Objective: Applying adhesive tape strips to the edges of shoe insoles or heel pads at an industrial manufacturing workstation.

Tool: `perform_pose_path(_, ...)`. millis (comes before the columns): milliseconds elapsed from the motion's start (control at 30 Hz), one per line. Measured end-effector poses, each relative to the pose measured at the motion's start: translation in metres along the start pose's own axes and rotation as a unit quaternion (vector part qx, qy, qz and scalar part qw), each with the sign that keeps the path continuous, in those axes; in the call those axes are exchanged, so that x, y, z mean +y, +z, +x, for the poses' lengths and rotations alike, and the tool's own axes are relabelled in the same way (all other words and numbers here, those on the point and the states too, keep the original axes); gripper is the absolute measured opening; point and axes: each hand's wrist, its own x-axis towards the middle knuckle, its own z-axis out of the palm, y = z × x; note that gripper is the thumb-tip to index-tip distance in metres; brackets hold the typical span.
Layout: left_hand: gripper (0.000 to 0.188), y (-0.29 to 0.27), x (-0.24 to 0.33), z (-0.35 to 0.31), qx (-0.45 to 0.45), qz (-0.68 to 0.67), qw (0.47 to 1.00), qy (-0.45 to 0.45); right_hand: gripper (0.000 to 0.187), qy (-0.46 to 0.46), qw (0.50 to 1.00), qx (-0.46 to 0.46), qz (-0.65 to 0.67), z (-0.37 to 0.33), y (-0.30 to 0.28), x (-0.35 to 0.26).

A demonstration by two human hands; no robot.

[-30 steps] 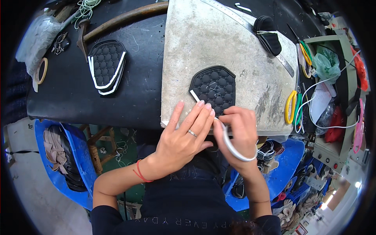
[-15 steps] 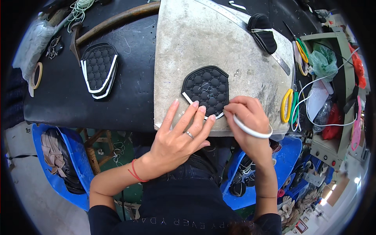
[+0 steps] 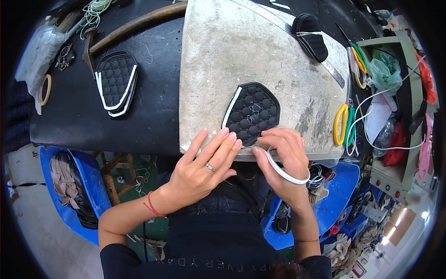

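Observation:
A black quilted piece (image 3: 253, 111) with a honeycomb pattern and a pale mark lies on the grey work board (image 3: 209, 74). White edging tape (image 3: 232, 104) runs along its left edge. My left hand (image 3: 197, 162) lies with outstretched fingers, tips against the piece's lower left edge. A ring and a red wrist cord show on it. At the lower right edge, my right hand (image 3: 288, 153) has its fingers bent, and a loop of white tape (image 3: 285, 174) passes through its palm. The fingers partly hide the piece's lower edge.
Stacked quilted pieces with white edges (image 3: 116, 83) lie left, near a hammer (image 3: 139, 25). A steel ruler (image 3: 332, 72) and a black bundle (image 3: 310, 37) are at upper right. Yellow-and-green scissors (image 3: 341, 124) lie by a tray. Blue bins (image 3: 69, 195) stand below the table.
The quilted piece has turned clockwise and shifted slightly right, so its taped edge now faces left. Both hands have moved a little left and nearer to me.

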Motion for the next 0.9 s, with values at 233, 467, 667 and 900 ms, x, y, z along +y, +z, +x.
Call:
perform_pose_path(233,0.058,-0.006,0.007,0.011,0.014,0.026,1.0,-0.003,0.018,0.027,0.998,-0.053,-0.013,0.015,-0.011,0.006)
perform_pose_path(467,0.054,0.001,0.007,0.033,0.011,-0.018,0.999,0.031,0.026,0.035,0.993,-0.114,0.013,0.033,-0.035,0.02)
perform_pose_path(667,0.051,0.002,0.009,0.035,0.019,0.0,0.999,0.028,0.021,-0.022,0.99,-0.105,0.096,0.045,-0.042,0.05)
perform_pose_path(900,0.064,0.003,0.013,0.049,0.021,0.006,1.0,-0.009,0.011,-0.08,0.992,-0.035,-0.091,0.042,-0.026,0.041)
